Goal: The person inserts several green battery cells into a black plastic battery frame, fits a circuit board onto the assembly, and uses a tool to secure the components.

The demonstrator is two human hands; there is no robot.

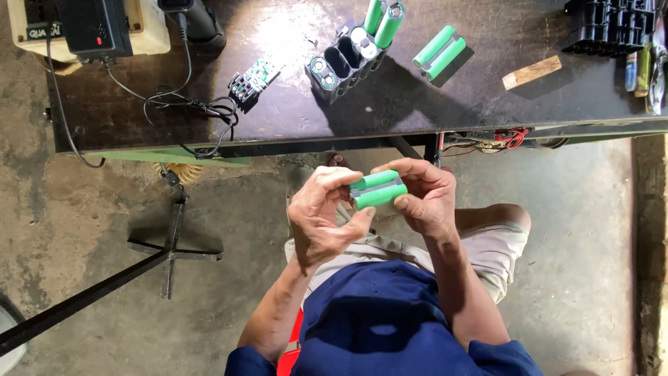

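The pair of green cells [378,190], joined side by side, was held in the air below the near edge of the workbench [278,132], above the lap, approx. centred between both hands. Long axis ran left-right, slightly raised toward the right. Left hand [321,212]: thumb and forefinger pinched the pair's left end; remaining fingers curled. Right hand [424,198]: fingers wrapped over the top, thumb under the right end. Both hands were in contact, neither nearer. A black cell holder [344,64] and another green pair [439,51] lay on the bench, well apart.
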